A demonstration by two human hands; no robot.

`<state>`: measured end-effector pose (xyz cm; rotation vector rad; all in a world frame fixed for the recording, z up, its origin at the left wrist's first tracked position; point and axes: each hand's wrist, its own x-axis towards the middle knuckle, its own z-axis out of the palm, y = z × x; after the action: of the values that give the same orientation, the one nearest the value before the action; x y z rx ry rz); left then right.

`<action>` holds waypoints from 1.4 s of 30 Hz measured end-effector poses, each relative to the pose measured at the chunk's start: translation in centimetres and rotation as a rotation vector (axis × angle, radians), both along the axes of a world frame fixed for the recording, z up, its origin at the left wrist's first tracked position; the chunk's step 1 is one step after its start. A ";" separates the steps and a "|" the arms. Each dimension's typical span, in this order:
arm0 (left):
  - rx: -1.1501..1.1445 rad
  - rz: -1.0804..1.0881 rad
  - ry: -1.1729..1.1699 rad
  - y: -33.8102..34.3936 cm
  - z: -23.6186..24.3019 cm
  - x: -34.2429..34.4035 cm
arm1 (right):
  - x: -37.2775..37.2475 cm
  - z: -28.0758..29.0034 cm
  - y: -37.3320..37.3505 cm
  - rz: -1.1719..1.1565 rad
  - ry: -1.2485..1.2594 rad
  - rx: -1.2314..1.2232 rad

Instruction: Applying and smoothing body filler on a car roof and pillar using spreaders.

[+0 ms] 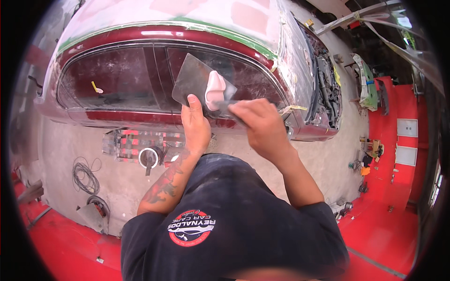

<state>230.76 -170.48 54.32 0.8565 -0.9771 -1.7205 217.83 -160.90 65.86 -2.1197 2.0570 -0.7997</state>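
Left hand (pixel 196 126) grips the dark board (pixel 190 80), thumb on top, long axis slanting down rightward before the car window (pixel 251 82); right hand (pixel 261 125), curled shut, points a blurred spreader (pixel 224 105) left into pink paste (pixel 215 85).

Before you, at 11 o'clock, a flat board (pixel 190 77) shows a matt, smooth grey face, while the pink paste (pixel 216 84) looks creamy, with a soft sheen. Glossy maroon paint on the car (pixel 156 33) throws back light at 12, beneath a roof (pixel 140 13) of dull, patchy finish. The rear window (pixel 112 77) glass at 10 is dark and dust-filmed. Your shirt (pixel 234 201) at 6 is matt, dusty cloth; the pale floor (pixel 126 192) at 8 looks like rough concrete, the red floor (pixel 384 234) at 4 smooth and faintly shiny.
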 end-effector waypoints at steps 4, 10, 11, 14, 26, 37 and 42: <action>0.127 -0.111 0.037 0.3 -0.9 -0.1 | 0.0 0.6 -0.2 -0.080 0.005 -0.052; 0.157 -0.063 0.111 1.4 -1.0 -0.9 | -0.1 0.6 -0.4 -0.147 0.010 -0.066; 0.185 -0.053 0.118 1.7 -1.0 -1.0 | -0.2 0.6 -0.4 -0.219 -0.005 -0.076; 0.177 -0.060 0.108 1.9 -1.3 -1.3 | -0.3 0.6 -0.6 0.043 0.115 0.113; 0.107 -0.075 0.221 2.1 -1.3 -1.7 | -0.3 1.1 -1.1 -0.036 0.012 -0.019; 0.024 -0.111 0.416 2.3 -0.6 -1.8 | -0.1 0.8 -1.5 -0.048 0.058 -0.001; 0.125 -0.069 0.425 2.3 -0.4 -1.8 | -0.1 0.8 -1.8 0.014 0.030 0.054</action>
<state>229.01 -168.17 53.96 0.5053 -0.6243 -1.9356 217.75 -162.74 66.69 -2.1274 2.0519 -0.7071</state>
